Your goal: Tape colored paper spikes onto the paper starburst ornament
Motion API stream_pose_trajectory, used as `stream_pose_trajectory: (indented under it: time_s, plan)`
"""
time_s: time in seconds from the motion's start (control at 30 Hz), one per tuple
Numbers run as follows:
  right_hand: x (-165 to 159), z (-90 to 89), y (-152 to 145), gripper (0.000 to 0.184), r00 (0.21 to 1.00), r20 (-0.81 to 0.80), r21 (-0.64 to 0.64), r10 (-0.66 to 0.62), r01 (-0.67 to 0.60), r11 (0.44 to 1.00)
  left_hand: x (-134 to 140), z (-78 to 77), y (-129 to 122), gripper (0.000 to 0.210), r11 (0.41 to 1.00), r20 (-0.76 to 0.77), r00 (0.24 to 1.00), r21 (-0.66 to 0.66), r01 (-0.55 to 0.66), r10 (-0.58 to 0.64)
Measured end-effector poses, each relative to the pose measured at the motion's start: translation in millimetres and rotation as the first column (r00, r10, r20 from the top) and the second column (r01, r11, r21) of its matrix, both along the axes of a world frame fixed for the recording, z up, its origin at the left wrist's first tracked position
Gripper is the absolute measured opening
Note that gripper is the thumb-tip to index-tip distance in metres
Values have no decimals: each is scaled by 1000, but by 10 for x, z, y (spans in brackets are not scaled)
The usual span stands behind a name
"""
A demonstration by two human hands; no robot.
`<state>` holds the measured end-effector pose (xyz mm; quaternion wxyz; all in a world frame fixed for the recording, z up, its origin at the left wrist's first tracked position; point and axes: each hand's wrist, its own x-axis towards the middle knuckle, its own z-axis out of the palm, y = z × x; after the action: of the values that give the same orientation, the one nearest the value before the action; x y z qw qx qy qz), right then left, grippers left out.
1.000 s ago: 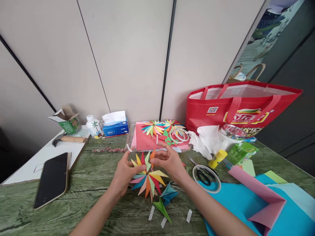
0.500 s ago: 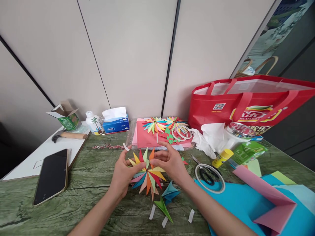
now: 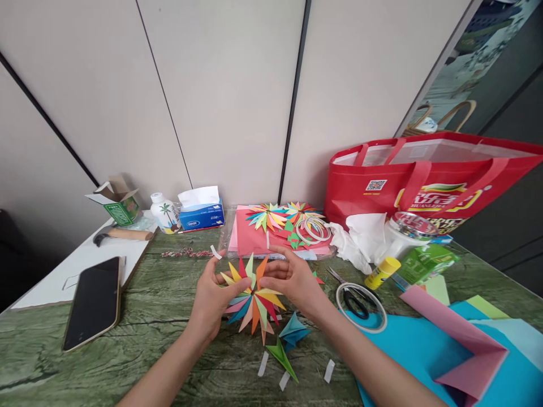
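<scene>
Between my hands is a folded paper star (image 3: 254, 297) with many coloured points. My left hand (image 3: 216, 291) pinches its upper left points between thumb and fingers. On the other side my right hand (image 3: 291, 277) grips the upper right points, near an orange one. A strip of white tape (image 3: 216, 252) sticks up from a left fingertip, and another tape strip (image 3: 267, 241) from a right fingertip. Just below the star lie a folded blue paper piece (image 3: 293, 330) and a folded green paper piece (image 3: 282, 359), with short tape strips (image 3: 263, 364) around them.
Scissors (image 3: 355, 299) lie under a tape roll (image 3: 385, 319) right of my hand, near a yellow glue stick (image 3: 382, 273). Coloured paper sheets (image 3: 407, 345) cover the right side. Finished paper stars (image 3: 267, 217) and a red bag (image 3: 360, 181) are behind; a phone (image 3: 93, 305) lies left.
Both hands keep their hold on the paper star, which has hardly moved. The view has shifted very slightly.
</scene>
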<state>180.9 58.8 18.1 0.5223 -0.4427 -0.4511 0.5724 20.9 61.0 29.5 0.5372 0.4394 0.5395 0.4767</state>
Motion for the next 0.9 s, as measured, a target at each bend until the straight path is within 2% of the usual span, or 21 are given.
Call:
stream_pose_trajectory:
  time_s: [0.2, 0.57, 0.9]
  plan:
    - [-2, 16, -17, 58, 999, -36, -38, 30, -31, 999, -4, -15, 6, 86, 1000, -3, 1000, 19, 18, -18]
    - [18, 44, -14, 63, 994, -106, -61, 27, -34, 998, -4, -5, 9, 91, 999, 16, 999, 11, 32, -32]
    - [-5, 29, -20, 63, 999, -45, -24, 27, -28, 999, 6, 33, -12, 92, 1000, 6, 1000, -9, 17, -17]
